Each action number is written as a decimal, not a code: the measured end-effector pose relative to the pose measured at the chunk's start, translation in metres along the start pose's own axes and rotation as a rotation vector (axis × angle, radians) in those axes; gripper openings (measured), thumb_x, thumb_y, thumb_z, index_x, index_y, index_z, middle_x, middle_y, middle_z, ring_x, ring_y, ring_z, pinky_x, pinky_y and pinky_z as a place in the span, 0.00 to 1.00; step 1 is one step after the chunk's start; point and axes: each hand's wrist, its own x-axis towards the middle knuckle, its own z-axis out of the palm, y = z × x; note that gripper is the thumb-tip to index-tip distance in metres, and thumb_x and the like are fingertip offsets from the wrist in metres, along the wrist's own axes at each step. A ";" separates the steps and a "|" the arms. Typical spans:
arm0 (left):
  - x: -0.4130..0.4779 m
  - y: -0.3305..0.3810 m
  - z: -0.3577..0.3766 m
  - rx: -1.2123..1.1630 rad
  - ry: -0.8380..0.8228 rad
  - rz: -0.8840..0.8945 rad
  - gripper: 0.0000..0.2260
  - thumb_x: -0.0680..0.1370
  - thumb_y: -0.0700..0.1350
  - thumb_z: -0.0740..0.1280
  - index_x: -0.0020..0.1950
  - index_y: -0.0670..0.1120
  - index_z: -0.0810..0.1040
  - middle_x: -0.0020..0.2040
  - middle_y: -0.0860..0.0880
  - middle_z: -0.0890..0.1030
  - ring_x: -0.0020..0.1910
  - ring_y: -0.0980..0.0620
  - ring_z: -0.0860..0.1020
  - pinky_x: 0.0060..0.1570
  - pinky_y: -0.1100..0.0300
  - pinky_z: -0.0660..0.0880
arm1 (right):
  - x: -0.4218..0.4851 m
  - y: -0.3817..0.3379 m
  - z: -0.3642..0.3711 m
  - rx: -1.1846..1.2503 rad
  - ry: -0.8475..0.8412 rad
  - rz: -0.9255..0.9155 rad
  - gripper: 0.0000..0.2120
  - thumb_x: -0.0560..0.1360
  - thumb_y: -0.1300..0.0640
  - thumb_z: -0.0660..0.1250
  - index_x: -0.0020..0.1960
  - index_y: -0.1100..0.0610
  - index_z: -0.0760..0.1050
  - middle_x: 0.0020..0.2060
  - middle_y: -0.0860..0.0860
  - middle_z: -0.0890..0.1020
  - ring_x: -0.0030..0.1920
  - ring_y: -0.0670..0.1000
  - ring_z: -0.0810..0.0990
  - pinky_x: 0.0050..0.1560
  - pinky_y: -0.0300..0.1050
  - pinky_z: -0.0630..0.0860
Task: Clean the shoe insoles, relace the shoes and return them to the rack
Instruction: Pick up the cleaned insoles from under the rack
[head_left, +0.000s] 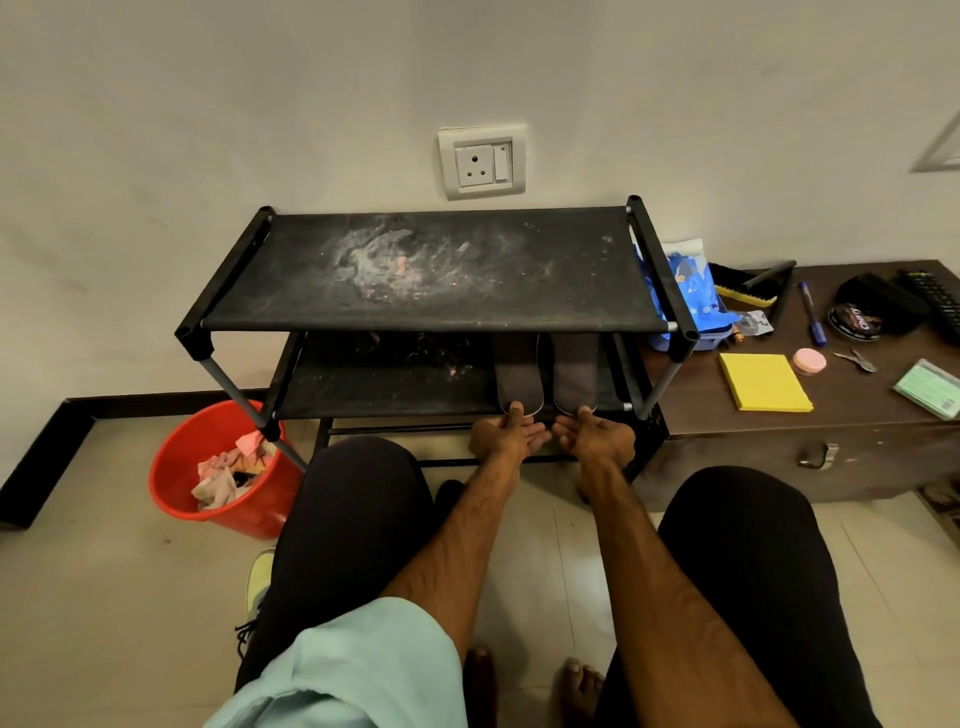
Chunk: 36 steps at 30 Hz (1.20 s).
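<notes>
The left insole (519, 371) and right insole (575, 371) lie side by side on the rack's (389, 387) lower shelf, just beyond the hands. The left hand (506, 439) and right hand (597, 441) each rest a thumb on a heel end, with the fingers loose and gripping nothing. Both insoles are dark grey and flat, with pale edges.

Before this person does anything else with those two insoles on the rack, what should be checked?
1. Left hand on left insole: ok, thumb touches its heel end.
2. Right hand on right insole: ok, same.
3. Insoles flat, side by side on lower shelf: ok.
4. Top shelf clean: not ok, dusty white smears.
5. Insoles clean: cannot tell, shaded.
6. Shoes on rack: not ok; one shoe lies on the floor.
</notes>
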 end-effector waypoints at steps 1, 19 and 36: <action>0.000 -0.001 0.000 0.007 -0.003 0.002 0.15 0.83 0.46 0.65 0.58 0.33 0.79 0.51 0.36 0.85 0.37 0.51 0.84 0.37 0.63 0.83 | 0.000 0.000 -0.001 -0.002 -0.003 -0.001 0.11 0.83 0.57 0.66 0.46 0.61 0.81 0.36 0.53 0.86 0.36 0.51 0.87 0.35 0.40 0.82; -0.004 -0.004 -0.002 0.034 -0.044 -0.004 0.18 0.84 0.49 0.63 0.59 0.34 0.79 0.51 0.38 0.85 0.39 0.50 0.85 0.34 0.64 0.81 | -0.005 0.005 -0.001 -0.094 -0.005 -0.017 0.17 0.84 0.55 0.64 0.39 0.58 0.79 0.33 0.53 0.85 0.34 0.51 0.85 0.38 0.45 0.83; -0.012 -0.011 -0.007 0.154 -0.028 0.019 0.16 0.85 0.48 0.62 0.60 0.35 0.80 0.51 0.40 0.85 0.39 0.52 0.84 0.34 0.66 0.81 | -0.016 0.006 -0.007 -0.103 0.006 0.001 0.17 0.84 0.55 0.64 0.42 0.63 0.81 0.31 0.53 0.84 0.27 0.48 0.82 0.26 0.37 0.76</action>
